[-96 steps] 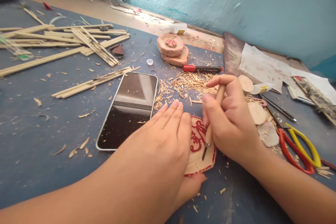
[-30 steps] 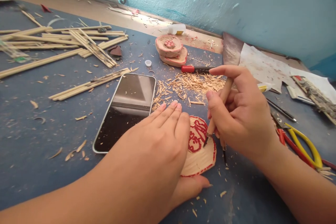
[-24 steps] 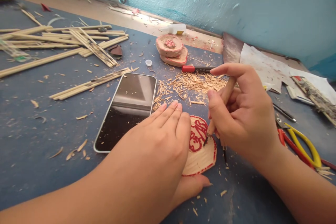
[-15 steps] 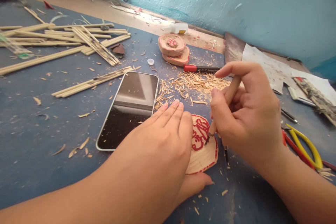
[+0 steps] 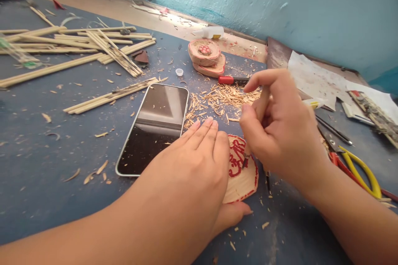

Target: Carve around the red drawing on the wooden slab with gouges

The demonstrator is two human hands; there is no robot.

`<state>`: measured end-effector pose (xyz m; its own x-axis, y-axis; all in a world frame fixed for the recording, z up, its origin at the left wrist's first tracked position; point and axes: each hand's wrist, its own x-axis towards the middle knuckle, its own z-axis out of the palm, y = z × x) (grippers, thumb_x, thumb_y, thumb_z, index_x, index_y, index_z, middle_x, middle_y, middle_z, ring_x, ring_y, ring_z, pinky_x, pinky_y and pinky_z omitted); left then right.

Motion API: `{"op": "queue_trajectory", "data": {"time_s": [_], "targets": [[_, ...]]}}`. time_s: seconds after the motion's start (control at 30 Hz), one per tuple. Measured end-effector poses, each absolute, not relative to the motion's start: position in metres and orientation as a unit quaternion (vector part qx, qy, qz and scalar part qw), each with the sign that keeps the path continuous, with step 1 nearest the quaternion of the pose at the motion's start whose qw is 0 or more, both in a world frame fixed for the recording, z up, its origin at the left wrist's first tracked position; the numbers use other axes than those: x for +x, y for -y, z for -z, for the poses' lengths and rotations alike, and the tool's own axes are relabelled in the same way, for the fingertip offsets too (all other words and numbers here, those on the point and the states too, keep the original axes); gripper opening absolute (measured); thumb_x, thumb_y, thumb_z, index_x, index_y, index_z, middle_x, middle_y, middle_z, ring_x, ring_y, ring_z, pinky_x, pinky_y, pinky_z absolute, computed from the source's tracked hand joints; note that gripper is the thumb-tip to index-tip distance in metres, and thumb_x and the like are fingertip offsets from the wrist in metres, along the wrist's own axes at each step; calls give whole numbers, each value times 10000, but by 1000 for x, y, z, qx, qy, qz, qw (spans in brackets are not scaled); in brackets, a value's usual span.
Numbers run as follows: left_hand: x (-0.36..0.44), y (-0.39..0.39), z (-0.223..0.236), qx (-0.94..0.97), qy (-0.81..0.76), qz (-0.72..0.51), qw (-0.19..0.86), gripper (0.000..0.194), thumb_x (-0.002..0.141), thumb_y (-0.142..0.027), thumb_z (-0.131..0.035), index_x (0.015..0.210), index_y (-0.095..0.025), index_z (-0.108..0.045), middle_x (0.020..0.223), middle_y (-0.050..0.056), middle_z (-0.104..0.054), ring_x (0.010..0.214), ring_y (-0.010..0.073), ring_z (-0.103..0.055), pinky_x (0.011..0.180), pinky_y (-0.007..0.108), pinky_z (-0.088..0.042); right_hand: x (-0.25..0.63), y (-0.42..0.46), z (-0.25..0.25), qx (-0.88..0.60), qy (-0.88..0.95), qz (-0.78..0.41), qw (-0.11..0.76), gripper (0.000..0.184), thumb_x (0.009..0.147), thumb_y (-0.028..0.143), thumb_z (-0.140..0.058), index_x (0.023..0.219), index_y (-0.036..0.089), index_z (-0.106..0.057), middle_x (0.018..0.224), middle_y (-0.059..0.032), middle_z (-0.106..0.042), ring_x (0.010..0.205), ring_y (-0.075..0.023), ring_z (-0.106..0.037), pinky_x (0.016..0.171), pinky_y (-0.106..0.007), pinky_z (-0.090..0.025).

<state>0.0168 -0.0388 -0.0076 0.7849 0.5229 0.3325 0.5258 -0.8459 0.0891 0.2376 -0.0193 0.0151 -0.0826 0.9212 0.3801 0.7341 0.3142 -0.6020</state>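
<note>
1. Head view: my left hand (image 5: 199,161) clamps a flat, pale wooden slice with red markings (image 5: 241,186) on the worktop (image 5: 77,211); my right hand (image 5: 280,132) grips a slim, wooden-handled, dark-tipped tool (image 5: 263,105).
2. I judge the slice light and stiff, best held by its rim.
3. The blue-grey worktop carries curled pale wood shavings (image 5: 228,96); beyond stands a rough light-blue wall (image 5: 311,16).

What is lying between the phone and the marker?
Pale wood shavings lie between the phone and the red-capped marker, seen in the head view.
</note>
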Motion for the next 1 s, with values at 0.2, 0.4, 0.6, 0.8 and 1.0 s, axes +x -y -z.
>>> {"op": "queue_trajectory", "data": {"time_s": [0.2, 0.4, 0.6, 0.8, 1.0], "targets": [[13, 40, 7, -944, 280, 171, 37, 1085, 1015, -956, -918, 1468, 30, -904, 1527, 369, -911, 1393, 495, -955, 1298, 586, -762, 249, 4, 3, -569, 715, -242, 326, 256, 1140, 167, -676, 1320, 336, -608, 683, 130, -627, 573, -215, -714, 600, -397, -516], [10, 42, 8, -946, 276, 164, 53, 1035, 1083, -928, -843, 1482, 25, -905, 1464, 340, -943, 1419, 508, -942, 1284, 600, -769, 259, 7, -4, -522, 696, -372, 323, 259, 1224, 240, -666, 1424, 365, -558, 728, 157, -693, 453, -182, -732, 456, -352, -591], [9, 45, 10, -948, 279, 152, 2, 987, 1117, -847, -850, 1584, 22, -834, 1601, 358, -888, 1587, 515, -853, 1402, 602, -673, 271, 12, -18, -472, 684, -445, 332, 315, 1249, 306, -795, 1409, 410, -544, 839, 164, -801, 495, -185, -827, 435, -295, -664], [24, 38, 6, -924, 343, 143, -92, 917, 1128, -810, -843, 1770, -166, -729, 1813, 271, -792, 1826, 535, -638, 1552, 699, -474, 279, 26, -25, -455, 701, -420, 353, 330, 1292, 281, -793, 1466, 458, -577, 890, 131, -831, 654, -187, -902, 546, -300, -739], [21, 35, 6, -922, 342, 153, -97, 917, 1131, -799, -848, 1790, -178, -708, 1819, 263, -788, 1833, 536, -629, 1546, 702, -484, 278, 30, -29, -477, 728, -359, 337, 404, 1241, 222, -834, 1497, 422, -595, 816, 142, -775, 743, -232, -942, 581, -347, -773]]}}
